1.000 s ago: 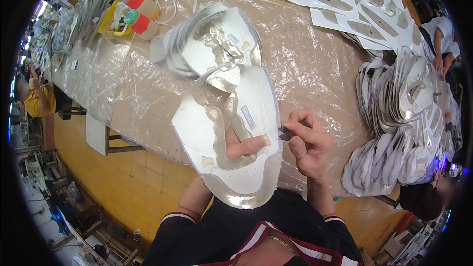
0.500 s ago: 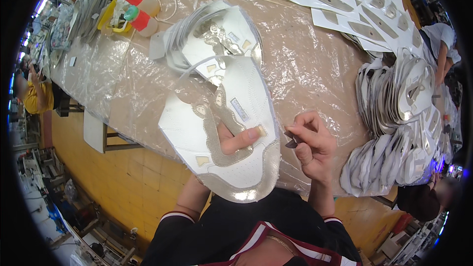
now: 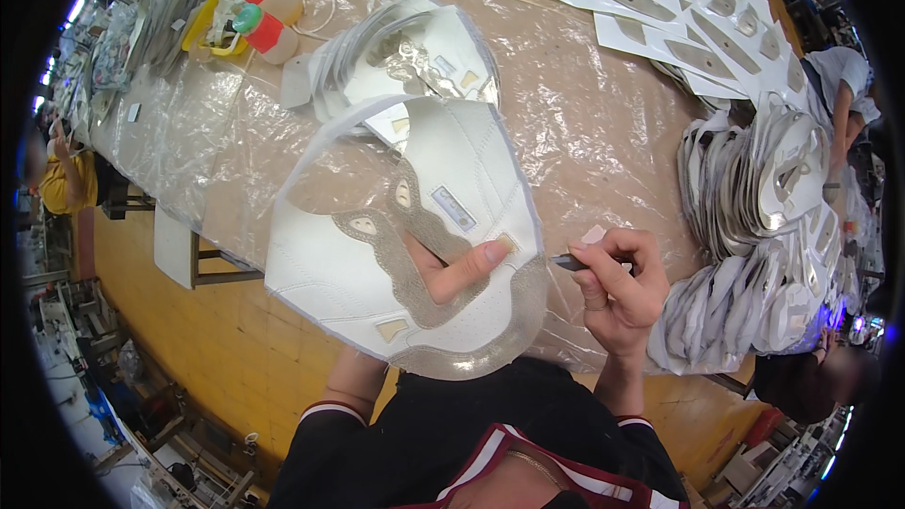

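A white shoe upper [image 3: 481, 160] with glittery gold trim is raised above the table in front of me. My left hand [image 3: 462, 273] grips it from beneath; the thumb comes up through the central opening and presses beside a small beige patch [image 3: 507, 244]. Most of my left fingers are hidden under the upper. Just right of the upper, my right hand [image 3: 624, 287] pinches a small dark pointed tool [image 3: 567, 262], its exact kind unclear, with the tip near the upper's edge. A small pale pinkish piece [image 3: 592, 235] shows at the same fingertips.
Stacked uppers [image 3: 330, 66] lie just beyond my hands, with more piles [image 3: 745, 188] at the right. Cutout sheets [image 3: 660, 0] cover the far right. Two red-banded bottles [image 3: 266, 33] stand by a yellow basket [image 3: 200, 26]. Other people are at both sides.
The upper has tilted and its left side has swung further left. My right hand has moved slightly right and turned; the pale piece now shows in its fingers.
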`<action>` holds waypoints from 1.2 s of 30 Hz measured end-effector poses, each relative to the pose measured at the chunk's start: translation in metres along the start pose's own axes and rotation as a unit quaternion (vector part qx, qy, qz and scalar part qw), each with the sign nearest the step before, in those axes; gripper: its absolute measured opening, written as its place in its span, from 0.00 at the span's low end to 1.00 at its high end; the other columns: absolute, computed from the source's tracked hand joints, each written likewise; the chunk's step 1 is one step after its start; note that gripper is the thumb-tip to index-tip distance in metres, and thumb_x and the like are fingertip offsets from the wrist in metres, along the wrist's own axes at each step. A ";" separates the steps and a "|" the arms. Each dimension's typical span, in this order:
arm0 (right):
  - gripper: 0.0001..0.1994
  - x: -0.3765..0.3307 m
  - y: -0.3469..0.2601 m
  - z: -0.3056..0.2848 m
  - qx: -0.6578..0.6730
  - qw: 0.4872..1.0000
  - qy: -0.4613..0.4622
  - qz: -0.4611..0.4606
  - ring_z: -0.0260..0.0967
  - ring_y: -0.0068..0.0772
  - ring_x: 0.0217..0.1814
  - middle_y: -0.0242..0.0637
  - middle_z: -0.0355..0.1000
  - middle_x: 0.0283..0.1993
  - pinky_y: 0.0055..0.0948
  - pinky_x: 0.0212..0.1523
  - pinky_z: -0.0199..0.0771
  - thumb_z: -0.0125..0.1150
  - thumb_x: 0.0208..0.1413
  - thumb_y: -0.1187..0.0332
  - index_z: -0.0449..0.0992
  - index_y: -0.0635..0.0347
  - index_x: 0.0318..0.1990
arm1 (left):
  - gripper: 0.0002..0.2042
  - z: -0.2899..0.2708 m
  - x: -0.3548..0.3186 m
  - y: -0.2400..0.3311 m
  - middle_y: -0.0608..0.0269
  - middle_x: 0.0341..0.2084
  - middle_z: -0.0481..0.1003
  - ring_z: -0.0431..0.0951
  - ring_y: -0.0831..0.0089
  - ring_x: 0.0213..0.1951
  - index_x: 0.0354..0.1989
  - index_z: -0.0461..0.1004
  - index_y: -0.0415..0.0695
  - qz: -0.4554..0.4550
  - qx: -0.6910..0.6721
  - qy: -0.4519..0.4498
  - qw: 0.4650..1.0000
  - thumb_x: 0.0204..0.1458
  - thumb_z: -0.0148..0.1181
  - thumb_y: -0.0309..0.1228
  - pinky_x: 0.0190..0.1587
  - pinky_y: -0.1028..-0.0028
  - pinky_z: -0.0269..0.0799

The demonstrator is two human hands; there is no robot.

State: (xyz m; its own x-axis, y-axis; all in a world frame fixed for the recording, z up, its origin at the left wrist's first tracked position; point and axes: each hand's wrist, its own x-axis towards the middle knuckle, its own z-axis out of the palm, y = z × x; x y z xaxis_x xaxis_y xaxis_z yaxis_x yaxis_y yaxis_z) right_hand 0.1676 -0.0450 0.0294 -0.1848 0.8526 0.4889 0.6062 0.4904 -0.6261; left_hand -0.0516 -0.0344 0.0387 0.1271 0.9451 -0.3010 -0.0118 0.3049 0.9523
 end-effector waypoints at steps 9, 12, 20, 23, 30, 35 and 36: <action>0.18 0.004 0.004 -0.013 -0.120 0.989 -0.036 -0.082 0.63 0.20 0.24 0.25 0.71 0.33 0.27 0.36 0.55 0.73 0.42 0.62 0.84 0.50 0.44 | 0.24 0.005 0.002 0.003 0.55 0.42 0.77 0.77 0.67 0.45 0.52 0.72 0.36 0.006 0.027 -0.016 0.999 0.49 0.68 0.37 0.48 0.70 0.72; 0.18 0.001 0.002 -0.011 -0.124 0.989 -0.008 -0.078 0.63 0.18 0.24 0.24 0.72 0.33 0.28 0.36 0.53 0.73 0.41 0.63 0.84 0.49 0.44 | 0.23 0.007 0.003 0.003 0.56 0.41 0.77 0.77 0.68 0.44 0.51 0.73 0.36 0.008 0.019 -0.006 1.000 0.49 0.68 0.36 0.47 0.71 0.73; 0.16 0.001 0.006 -0.012 -0.117 0.990 -0.026 -0.079 0.64 0.18 0.24 0.25 0.72 0.33 0.27 0.37 0.53 0.73 0.42 0.63 0.84 0.50 0.43 | 0.23 0.014 0.004 0.007 0.55 0.39 0.78 0.78 0.67 0.42 0.49 0.74 0.35 0.014 0.010 0.020 1.000 0.48 0.68 0.37 0.46 0.71 0.73; 0.16 0.001 0.006 -0.012 -0.111 0.991 -0.003 -0.068 0.64 0.18 0.24 0.24 0.72 0.33 0.28 0.38 0.52 0.72 0.43 0.64 0.84 0.50 0.42 | 0.23 0.013 0.003 0.008 0.54 0.40 0.78 0.78 0.66 0.42 0.49 0.74 0.35 0.010 -0.002 0.011 1.000 0.48 0.68 0.37 0.47 0.70 0.73; 0.16 -0.001 0.007 -0.011 -0.109 0.992 -0.026 -0.055 0.64 0.18 0.24 0.24 0.71 0.34 0.30 0.40 0.52 0.72 0.44 0.63 0.83 0.51 0.44 | 0.24 0.013 0.006 0.006 0.54 0.42 0.77 0.77 0.66 0.43 0.51 0.73 0.35 0.022 0.018 0.003 1.000 0.48 0.68 0.36 0.47 0.70 0.73; 0.17 -0.006 0.007 -0.009 -0.114 0.992 0.013 -0.054 0.64 0.20 0.26 0.26 0.71 0.34 0.28 0.41 0.55 0.72 0.45 0.62 0.83 0.51 0.44 | 0.25 0.014 0.007 0.003 0.54 0.42 0.77 0.77 0.66 0.44 0.52 0.72 0.35 0.029 0.014 -0.017 0.999 0.48 0.68 0.37 0.48 0.70 0.72; 0.16 -0.007 0.006 -0.006 -0.082 0.996 0.030 -0.033 0.64 0.21 0.27 0.26 0.71 0.33 0.28 0.41 0.55 0.72 0.45 0.62 0.83 0.51 0.44 | 0.25 0.014 0.008 0.002 0.54 0.42 0.77 0.77 0.66 0.44 0.52 0.71 0.35 0.019 0.018 -0.014 1.000 0.48 0.68 0.37 0.48 0.70 0.72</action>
State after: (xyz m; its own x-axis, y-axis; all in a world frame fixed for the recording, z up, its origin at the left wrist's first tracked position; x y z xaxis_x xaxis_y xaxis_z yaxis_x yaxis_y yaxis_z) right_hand 0.1775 -0.0493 0.0255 -0.1843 0.8050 0.5639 0.7129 0.5044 -0.4871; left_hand -0.0368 -0.0279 0.0388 0.1553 0.9519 -0.2640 0.0188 0.2643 0.9643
